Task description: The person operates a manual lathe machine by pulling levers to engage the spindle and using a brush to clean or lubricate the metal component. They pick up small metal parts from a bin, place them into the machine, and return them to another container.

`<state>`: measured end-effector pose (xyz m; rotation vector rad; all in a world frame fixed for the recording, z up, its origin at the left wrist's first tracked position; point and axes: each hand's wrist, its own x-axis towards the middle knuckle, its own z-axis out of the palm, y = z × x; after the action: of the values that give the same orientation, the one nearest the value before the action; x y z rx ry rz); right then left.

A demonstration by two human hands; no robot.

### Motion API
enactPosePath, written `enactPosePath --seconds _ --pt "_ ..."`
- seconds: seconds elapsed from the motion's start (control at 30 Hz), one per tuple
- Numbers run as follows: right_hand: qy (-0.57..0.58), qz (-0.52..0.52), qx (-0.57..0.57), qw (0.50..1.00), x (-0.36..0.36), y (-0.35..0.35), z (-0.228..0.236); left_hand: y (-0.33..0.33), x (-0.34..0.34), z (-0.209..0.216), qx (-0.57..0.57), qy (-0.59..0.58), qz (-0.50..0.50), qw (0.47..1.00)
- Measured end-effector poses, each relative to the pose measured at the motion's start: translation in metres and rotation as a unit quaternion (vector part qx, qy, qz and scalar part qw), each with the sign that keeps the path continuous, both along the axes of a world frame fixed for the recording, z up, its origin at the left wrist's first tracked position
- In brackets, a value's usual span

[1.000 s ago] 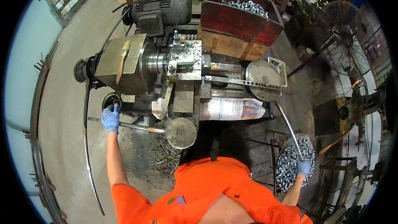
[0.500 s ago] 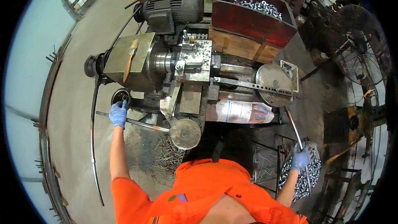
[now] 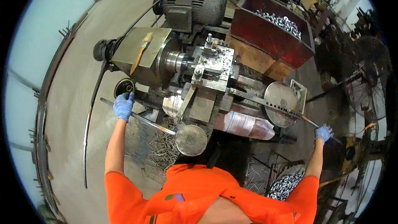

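In a blue glove, my left hand (image 3: 123,106) has its fingers curled at the lower rim of a small round dark handwheel (image 3: 124,87) on the lathe's front left. A long steel bar (image 3: 145,121) passes by that hand to a round weight-like disc (image 3: 191,140). Far to the right, my gloved right hand (image 3: 323,133) is closed round a metal lever rod (image 3: 310,121), which sticks out from a large round steel plate (image 3: 282,101). Between them are the lathe's shiny spindle (image 3: 175,61) and the chip-covered tool post (image 3: 213,62).
A brush (image 3: 141,54) lies on the headstock cover (image 3: 128,45). Behind stand an electric motor (image 3: 195,8) and a red bin (image 3: 269,27) of metal parts. More small metal parts (image 3: 287,184) fill a container by my right arm. Metal shavings (image 3: 159,153) litter the floor.
My right hand has swung the lever rod up and away from me, from pointing down to pointing right. My left hand stays at the handwheel. The whole view has tilted.
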<state>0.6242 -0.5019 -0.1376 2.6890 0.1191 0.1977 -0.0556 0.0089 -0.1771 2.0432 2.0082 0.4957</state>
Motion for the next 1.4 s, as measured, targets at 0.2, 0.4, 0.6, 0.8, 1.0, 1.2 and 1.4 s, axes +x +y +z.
enactPosePath --seconds 0.2,0.4,0.6,0.8,1.0,1.2,1.4 --pt "0.014 0.083 0.047 0.995 -0.01 0.069 -0.007 0.002 -0.016 -0.018 0.027 -0.123 -0.033 0.991" --pt "-0.08 0.27 0.136 0.95 -0.072 0.018 -0.042 -0.009 -0.108 -0.038 0.127 -0.532 0.138 0.826" --pt "0.068 0.196 0.211 0.955 -0.14 -0.016 -0.049 -0.029 -0.069 -0.118 -0.089 0.001 -0.047 0.995" --pt "0.102 0.267 0.326 0.901 -0.16 -0.005 -0.064 0.0 -0.086 -0.224 -0.029 0.066 -0.281 0.957" --pt "0.124 0.233 0.368 0.892 -0.18 -0.005 -0.061 -0.065 -0.008 -0.223 0.024 0.037 -0.008 0.999" --pt "0.073 0.302 0.354 0.882 -0.173 0.014 -0.018 -0.025 -0.039 -0.166 -0.082 0.276 -0.262 0.921" --pt "0.091 0.406 0.404 0.815 -0.176 0.084 0.04 -0.036 -0.038 -0.121 -0.138 0.198 -0.208 0.948"
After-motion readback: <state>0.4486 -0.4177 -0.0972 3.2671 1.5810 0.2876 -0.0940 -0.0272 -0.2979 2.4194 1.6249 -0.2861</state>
